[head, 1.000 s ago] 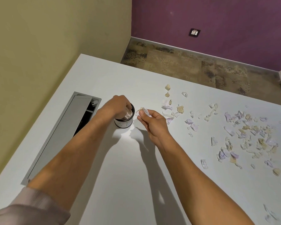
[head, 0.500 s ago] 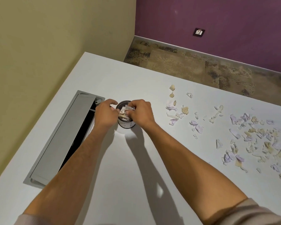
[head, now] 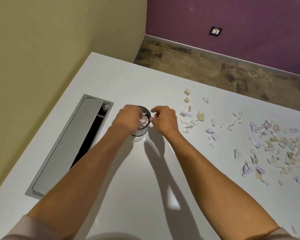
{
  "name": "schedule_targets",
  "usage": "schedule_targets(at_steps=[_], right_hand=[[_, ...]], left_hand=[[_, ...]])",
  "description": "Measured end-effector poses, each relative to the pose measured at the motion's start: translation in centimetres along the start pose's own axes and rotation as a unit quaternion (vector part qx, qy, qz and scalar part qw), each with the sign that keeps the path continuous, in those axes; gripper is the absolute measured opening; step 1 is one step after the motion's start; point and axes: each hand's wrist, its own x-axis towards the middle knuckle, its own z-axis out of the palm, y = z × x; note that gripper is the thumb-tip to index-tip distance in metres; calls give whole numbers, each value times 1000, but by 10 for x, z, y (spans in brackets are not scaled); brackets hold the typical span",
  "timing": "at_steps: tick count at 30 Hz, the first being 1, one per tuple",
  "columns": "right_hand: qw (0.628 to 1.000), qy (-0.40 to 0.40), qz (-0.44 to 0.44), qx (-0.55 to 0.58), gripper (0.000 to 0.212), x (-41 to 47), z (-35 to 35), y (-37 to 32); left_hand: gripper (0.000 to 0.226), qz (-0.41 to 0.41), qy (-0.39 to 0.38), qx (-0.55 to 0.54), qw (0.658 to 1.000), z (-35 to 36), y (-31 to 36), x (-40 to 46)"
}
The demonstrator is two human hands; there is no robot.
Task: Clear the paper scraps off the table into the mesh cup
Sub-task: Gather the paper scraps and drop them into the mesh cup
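The small black mesh cup (head: 142, 129) stands on the white table (head: 128, 84), left of centre, with crumpled paper scraps (head: 144, 120) piled inside it. My left hand (head: 128, 116) is curled over the cup's left rim and grips it, fingertips reaching in among the scraps. Just right of the cup hovers my right hand (head: 164, 119); its fingers are loosely curled and hold nothing, the thumb and forefinger close to the rim. Loose white, lilac and tan scraps (head: 189, 116) lie right of that hand, and a denser spread of scraps (head: 275, 149) covers the table's right side.
A grey cable hatch (head: 68, 149) is set into the table left of the cup, its lid partly open over a dark slot. The table's far edge runs diagonally with carpeted floor (head: 197, 66) beyond. A yellow wall borders the left side.
My right hand carried scraps from beside the cup to over its mouth, let them go, and has now drawn back slightly to the right. My left hand stayed on the cup.
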Motion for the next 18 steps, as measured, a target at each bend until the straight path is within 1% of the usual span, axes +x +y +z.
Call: schedule_targets(at_steps=[3, 6, 11, 16, 18], right_hand=[[994, -22, 54, 95, 27, -2, 5, 7], [983, -30, 71, 167, 36, -1, 4, 8], [980, -35, 56, 187, 37, 2, 6, 11], [985, -29, 55, 164, 40, 3, 7, 10], [983, -36, 61, 169, 38, 3, 5, 9]], left_hand=[[21, -1, -38, 74, 997, 10, 5, 14], [19, 10, -52, 105, 993, 20, 6, 26], [22, 34, -93, 143, 985, 30, 9, 42], [17, 51, -123, 165, 977, 29, 11, 45], [15, 54, -138, 160, 976, 25, 12, 43]])
